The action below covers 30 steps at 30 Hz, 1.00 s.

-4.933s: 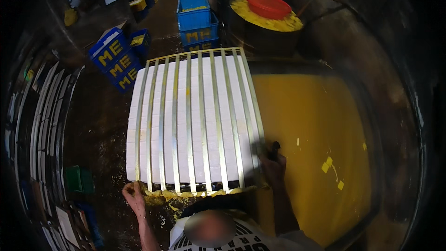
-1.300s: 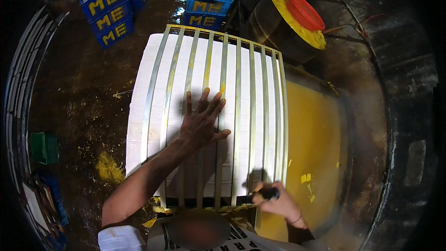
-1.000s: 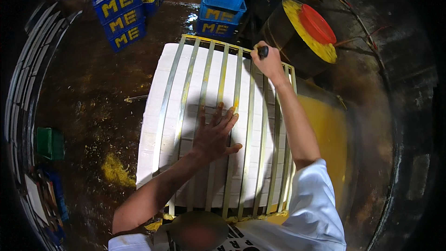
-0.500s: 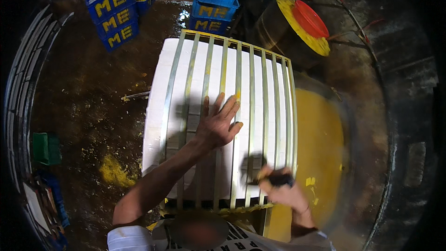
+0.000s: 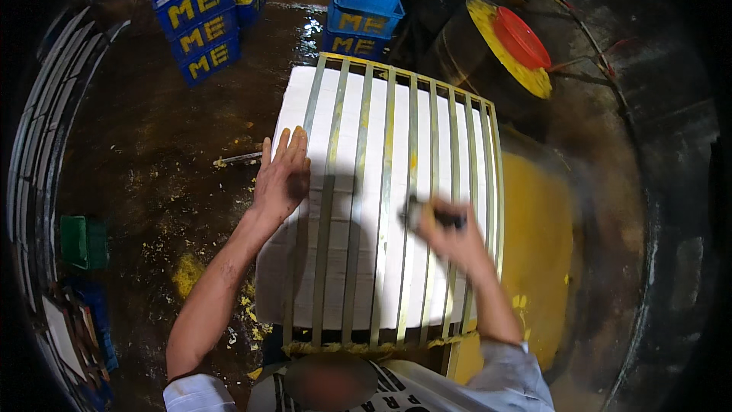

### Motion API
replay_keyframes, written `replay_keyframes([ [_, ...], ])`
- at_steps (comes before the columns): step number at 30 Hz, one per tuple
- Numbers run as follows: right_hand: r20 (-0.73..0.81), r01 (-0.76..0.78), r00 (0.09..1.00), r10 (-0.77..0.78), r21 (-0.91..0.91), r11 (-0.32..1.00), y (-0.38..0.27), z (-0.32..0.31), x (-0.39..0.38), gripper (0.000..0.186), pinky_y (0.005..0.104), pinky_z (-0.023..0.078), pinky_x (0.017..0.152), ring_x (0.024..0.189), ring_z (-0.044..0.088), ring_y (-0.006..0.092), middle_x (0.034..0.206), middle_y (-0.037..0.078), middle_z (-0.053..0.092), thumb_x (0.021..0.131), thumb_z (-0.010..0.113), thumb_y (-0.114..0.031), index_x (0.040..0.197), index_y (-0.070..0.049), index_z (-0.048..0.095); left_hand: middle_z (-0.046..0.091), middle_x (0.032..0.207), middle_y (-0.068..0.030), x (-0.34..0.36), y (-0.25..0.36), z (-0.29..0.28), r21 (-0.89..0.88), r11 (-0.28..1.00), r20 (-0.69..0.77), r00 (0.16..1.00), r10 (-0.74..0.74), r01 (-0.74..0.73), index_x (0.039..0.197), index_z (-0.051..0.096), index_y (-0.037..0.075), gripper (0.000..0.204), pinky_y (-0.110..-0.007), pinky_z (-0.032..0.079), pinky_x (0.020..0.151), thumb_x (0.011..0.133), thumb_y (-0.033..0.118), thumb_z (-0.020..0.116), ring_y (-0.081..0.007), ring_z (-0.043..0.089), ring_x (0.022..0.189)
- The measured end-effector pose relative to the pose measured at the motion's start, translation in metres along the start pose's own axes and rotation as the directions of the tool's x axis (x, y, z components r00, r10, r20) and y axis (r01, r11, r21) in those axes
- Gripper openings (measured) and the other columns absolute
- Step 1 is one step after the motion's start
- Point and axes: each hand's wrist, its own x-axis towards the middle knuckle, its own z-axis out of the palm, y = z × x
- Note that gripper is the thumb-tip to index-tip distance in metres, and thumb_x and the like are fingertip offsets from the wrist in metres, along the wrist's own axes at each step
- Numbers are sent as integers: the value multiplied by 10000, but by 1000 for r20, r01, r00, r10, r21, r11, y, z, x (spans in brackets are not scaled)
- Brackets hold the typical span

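Observation:
A broad white slab (image 5: pixel 296 99) lies in front of me, with a yellow-stained slatted frame (image 5: pixel 390 114) on top of it. The long narrow slats run away from me, with white strips showing between them. My left hand (image 5: pixel 282 175) rests with spread fingers on the slab's left edge, beside the outermost slat. Over the right-middle slats, my right hand (image 5: pixel 456 236) is closed around a dark-handled hand tool (image 5: pixel 415 214). Motion blurs the tool's working end, so its exact kind cannot be made out. A shadow covers the slab's near left part.
Stacked blue crates (image 5: pixel 200 30) stand far left, and more blue crates (image 5: pixel 366 15) beyond the frame. A red basin (image 5: pixel 522 37) sits on a yellow-coated drum lid at far right. Yellow surface (image 5: pixel 537 229) borders the slab's right side. A green bin (image 5: pixel 84 243) stands left.
My left hand has moved left from the middle slats to the slab's left edge. My right hand, still holding the tool, has gone from the near edge farther up the slats.

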Motion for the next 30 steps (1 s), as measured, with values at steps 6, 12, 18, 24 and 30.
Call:
replay_keyframes([
  [6,195,-159,967,162,-30,987,-25,19,-134,125,281,472,560,546,540,102,583,78,568,769,699,-111,846,-25,650,387,1509,-181,4,0,22,82,993,-106,990,98,-90,1414,419,-33,503,-556,204,1174,972,202,464,-322,296,1442],
  [12,-229,407,840,-491,-332,851,-56,-14,151,299,331,514,664,734,689,237,782,211,677,822,717,-228,965,29,662,390,1506,-158,1,-11,32,216,971,-128,983,129,-99,1409,431,-10,527,-599,157,1168,947,237,477,-286,254,1463],
  [18,-245,352,677,-694,-721,597,-3,-32,223,278,438,504,622,640,615,420,710,239,632,810,695,-214,932,34,658,402,1499,-142,10,12,37,132,981,-173,970,168,-146,1403,445,0,528,-602,117,1176,930,229,496,-293,242,1464],
  [24,82,66,995,-58,-96,993,-29,60,-75,204,302,496,565,591,596,130,656,78,642,836,692,-210,856,-9,664,457,1457,-143,2,-11,24,151,985,-219,969,115,-82,1376,478,-9,511,-615,133,1167,920,218,507,-303,277,1447],
  [30,84,98,992,-98,0,995,-62,50,-53,134,247,432,526,577,528,61,630,16,600,825,700,-146,843,-25,646,426,1471,-145,5,-5,23,66,995,-193,977,86,-75,1346,509,-10,502,-614,159,1165,903,225,535,-303,285,1438],
])
